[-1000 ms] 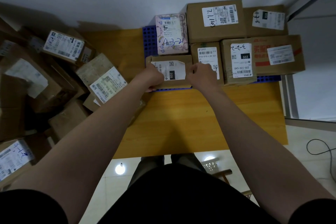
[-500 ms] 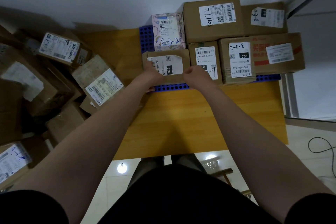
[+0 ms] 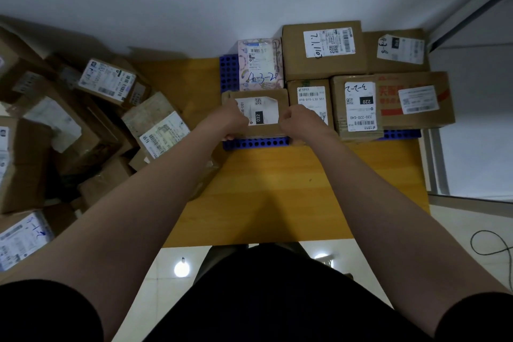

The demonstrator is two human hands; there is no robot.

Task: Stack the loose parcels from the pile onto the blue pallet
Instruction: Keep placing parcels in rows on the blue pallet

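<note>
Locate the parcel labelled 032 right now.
Head view, centre: the 032 parcel is at the near-left corner of the blue pallet, held between the left hand and right hand, in front of the pink parcel and left of the 010-010 parcel.

Blue perforated pallet [image 3: 258,143], brown cardboard parcels [image 3: 323,50], pink patterned parcel [image 3: 261,64], yellow wooden table [image 3: 291,189].

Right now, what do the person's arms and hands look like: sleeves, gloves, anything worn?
Both the left hand and the right hand are bare: no gloves, and no ring or watch shows. The forearms are uncovered. Short black sleeves cover the upper arms, matching the black top.
</note>
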